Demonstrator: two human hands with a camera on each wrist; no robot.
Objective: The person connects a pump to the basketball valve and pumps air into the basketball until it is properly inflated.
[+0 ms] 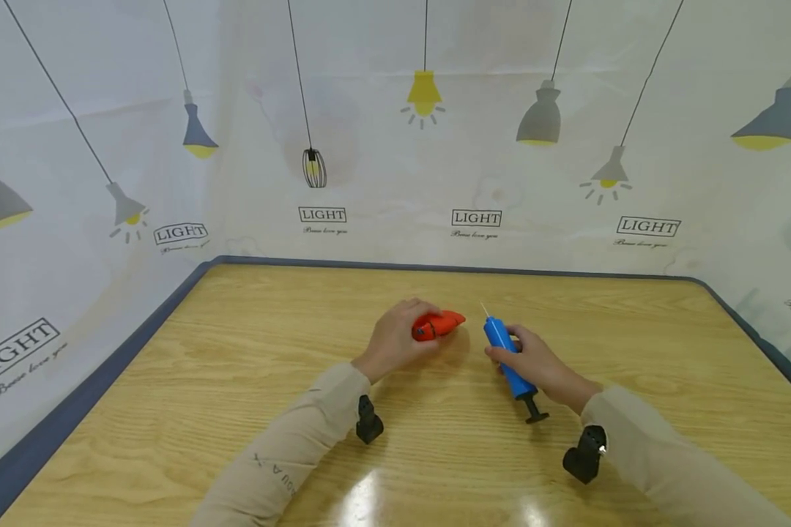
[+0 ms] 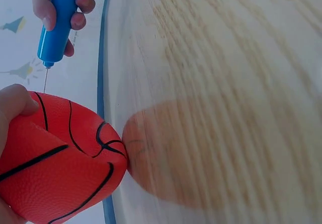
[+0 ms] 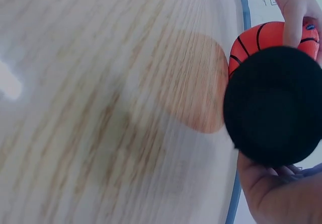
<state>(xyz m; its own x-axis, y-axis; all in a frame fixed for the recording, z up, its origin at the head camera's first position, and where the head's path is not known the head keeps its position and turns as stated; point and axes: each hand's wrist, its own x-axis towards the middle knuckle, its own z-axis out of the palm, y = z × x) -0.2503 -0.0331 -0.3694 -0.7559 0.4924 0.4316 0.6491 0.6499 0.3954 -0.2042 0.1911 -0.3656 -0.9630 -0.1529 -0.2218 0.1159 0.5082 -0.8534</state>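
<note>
My left hand (image 1: 397, 338) grips a small red ball (image 1: 444, 323) with black basketball lines. In the left wrist view the ball (image 2: 65, 158) looks squashed and partly deflated, its side against the wooden tabletop. To the right, my right hand (image 1: 542, 364) holds a blue hand pump (image 1: 499, 334) round its barrel. The pump's thin needle (image 1: 484, 310) points away from me, with a gap between it and the ball in the head view. A black handle (image 1: 534, 413) sticks out at the near end. Seen from the right wrist, a round black end (image 3: 274, 105) hides part of the ball.
The wooden table (image 1: 270, 344) has a dark blue edge (image 1: 435, 268) at the back and sides. Behind it hangs a pale wall covering (image 1: 382, 176) printed with lamps. Each sleeve carries a black wrist camera (image 1: 369, 421).
</note>
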